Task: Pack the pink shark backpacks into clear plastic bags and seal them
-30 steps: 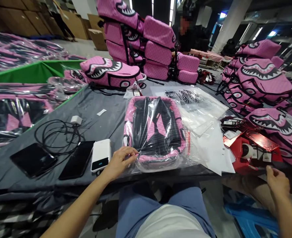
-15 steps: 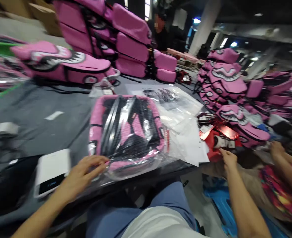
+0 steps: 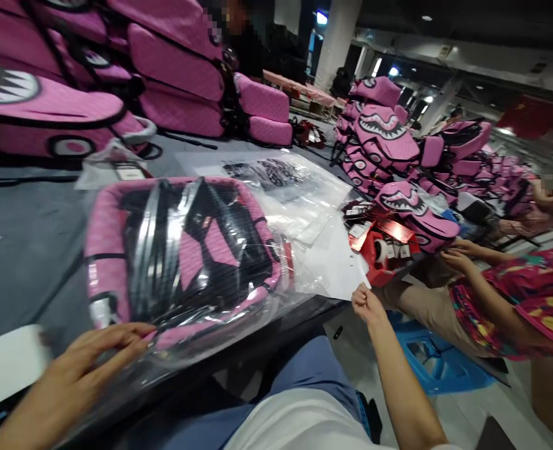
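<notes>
A pink and black backpack [image 3: 182, 250] lies flat on the grey table [image 3: 27, 244], sealed in a clear plastic bag. My left hand [image 3: 82, 362] rests with its fingers stretched on the near left edge of that bag. My right hand [image 3: 368, 306] is closed in a pinch on the corner of a white sheet [image 3: 333, 262] that hangs over the table's near right edge. A red tape dispenser [image 3: 382, 253] stands just beyond that hand.
Pink shark-mouth backpacks are stacked at the back [image 3: 177, 69] and in a row on the right [image 3: 389, 137]. Flat plastic bags [image 3: 286, 187] lie behind the packed one. A person in a colourful top [image 3: 530, 294] sits on my right, hands near the dispenser. A white power bank [image 3: 4, 362] lies at the left edge.
The view has swung to the right. My right hand moved left from the red dispenser to the white sheet and pinched its corner. My left hand stays on the bag's edge.
</notes>
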### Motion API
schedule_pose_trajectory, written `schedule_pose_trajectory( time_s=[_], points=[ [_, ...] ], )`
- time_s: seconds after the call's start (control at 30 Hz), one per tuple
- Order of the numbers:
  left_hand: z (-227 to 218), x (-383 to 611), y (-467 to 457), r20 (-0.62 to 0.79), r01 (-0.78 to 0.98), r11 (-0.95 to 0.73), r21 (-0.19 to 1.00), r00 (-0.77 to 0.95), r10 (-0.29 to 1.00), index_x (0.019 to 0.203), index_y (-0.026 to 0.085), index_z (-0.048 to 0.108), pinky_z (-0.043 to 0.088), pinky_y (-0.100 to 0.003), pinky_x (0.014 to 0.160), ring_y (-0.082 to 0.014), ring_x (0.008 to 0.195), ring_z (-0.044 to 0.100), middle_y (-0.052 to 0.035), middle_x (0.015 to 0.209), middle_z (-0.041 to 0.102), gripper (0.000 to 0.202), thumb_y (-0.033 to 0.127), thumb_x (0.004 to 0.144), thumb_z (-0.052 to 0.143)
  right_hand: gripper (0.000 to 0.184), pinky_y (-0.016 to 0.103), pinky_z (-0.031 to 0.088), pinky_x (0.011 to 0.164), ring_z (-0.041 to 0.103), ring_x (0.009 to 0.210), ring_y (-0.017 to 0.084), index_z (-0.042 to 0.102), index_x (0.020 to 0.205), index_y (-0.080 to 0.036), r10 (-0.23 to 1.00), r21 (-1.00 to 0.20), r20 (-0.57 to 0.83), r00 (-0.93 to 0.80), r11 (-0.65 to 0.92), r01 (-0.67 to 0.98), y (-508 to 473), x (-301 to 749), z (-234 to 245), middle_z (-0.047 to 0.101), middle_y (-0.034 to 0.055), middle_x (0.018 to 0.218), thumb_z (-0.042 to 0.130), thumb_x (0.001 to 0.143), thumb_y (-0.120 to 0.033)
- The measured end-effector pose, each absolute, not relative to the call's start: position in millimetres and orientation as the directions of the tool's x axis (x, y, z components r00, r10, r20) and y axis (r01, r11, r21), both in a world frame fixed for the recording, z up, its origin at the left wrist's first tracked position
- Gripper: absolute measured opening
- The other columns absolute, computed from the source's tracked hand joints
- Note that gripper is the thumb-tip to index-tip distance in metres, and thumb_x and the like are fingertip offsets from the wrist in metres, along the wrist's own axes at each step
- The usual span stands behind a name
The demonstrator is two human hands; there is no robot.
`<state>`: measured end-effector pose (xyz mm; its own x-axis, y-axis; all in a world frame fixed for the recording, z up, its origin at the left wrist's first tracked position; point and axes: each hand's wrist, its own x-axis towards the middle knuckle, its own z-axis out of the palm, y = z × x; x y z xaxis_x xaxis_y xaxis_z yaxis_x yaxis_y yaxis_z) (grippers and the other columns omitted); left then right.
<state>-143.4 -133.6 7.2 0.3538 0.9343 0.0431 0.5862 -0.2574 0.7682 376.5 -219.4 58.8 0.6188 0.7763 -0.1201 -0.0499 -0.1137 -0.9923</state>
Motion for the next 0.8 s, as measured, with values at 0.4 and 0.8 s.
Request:
schedule_pose_trajectory(
  time_s=[0.4,0.8],
  points=[
    [75,-105,-147,-0.004,0.486,-0.117,0.866,0.241,0.971,0.064,0.023,0.06,0.044,-0.041,0.1,-0.0249,0.104,0.06,-0.0059,0.101,0.074,0.028,0.045,0.08,0.057,0.033,0.023,0.031,0.059,0.036,0.062,0.01,0.052,0.081,-0.02,0.41,-0.9,-0.052,-0.911,0.375,0.221,-94,137,147,0.043,-0.0062,0.069,0.059,0.096,-0.049],
    [70,-104,-149,0.049,0.493,-0.167,0.854,0.244,0.969,0.075,0.023,0.063,0.045,-0.04,0.097,-0.0242,0.1,0.057,-0.0042,0.093,0.07,0.023,0.039,0.086,0.05,0.018,0.025,0.041,0.067,0.058,0.075,0.015,0.066,0.099,-0.018,0.583,-0.378,-0.075,-0.809,0.734,0.564,-49,110,106,0.066,0.0023,0.087,0.073,0.091,-0.033]
  ],
)
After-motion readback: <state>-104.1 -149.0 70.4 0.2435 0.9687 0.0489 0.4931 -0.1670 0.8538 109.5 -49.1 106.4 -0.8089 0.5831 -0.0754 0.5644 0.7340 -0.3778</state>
